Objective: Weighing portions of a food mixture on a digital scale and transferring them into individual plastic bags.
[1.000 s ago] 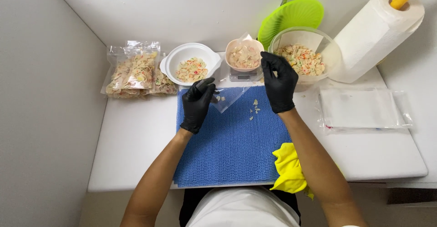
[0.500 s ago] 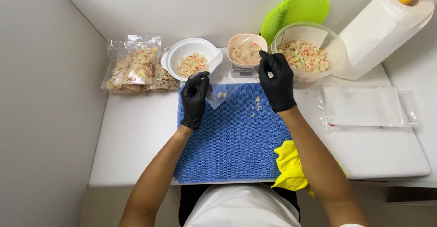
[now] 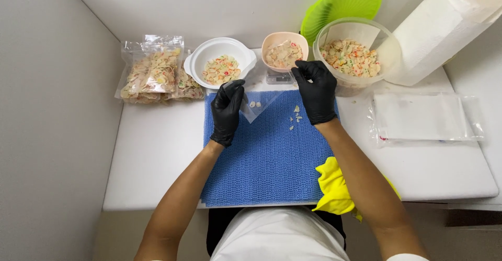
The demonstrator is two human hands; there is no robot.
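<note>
While the left hand pinches a small clear bag open, the right hand, loosely curled and holding nothing visible, sits just below the pink bowl by the table's far edge.

The paper towel roll runs off the top right corner. The pink bowl covers most of the small scale beneath it. The right hand hides its own fingertips. The crumbs on the blue mat are too small to identify.

head cam | looks steeply down | near | over blue mat, white table
</note>
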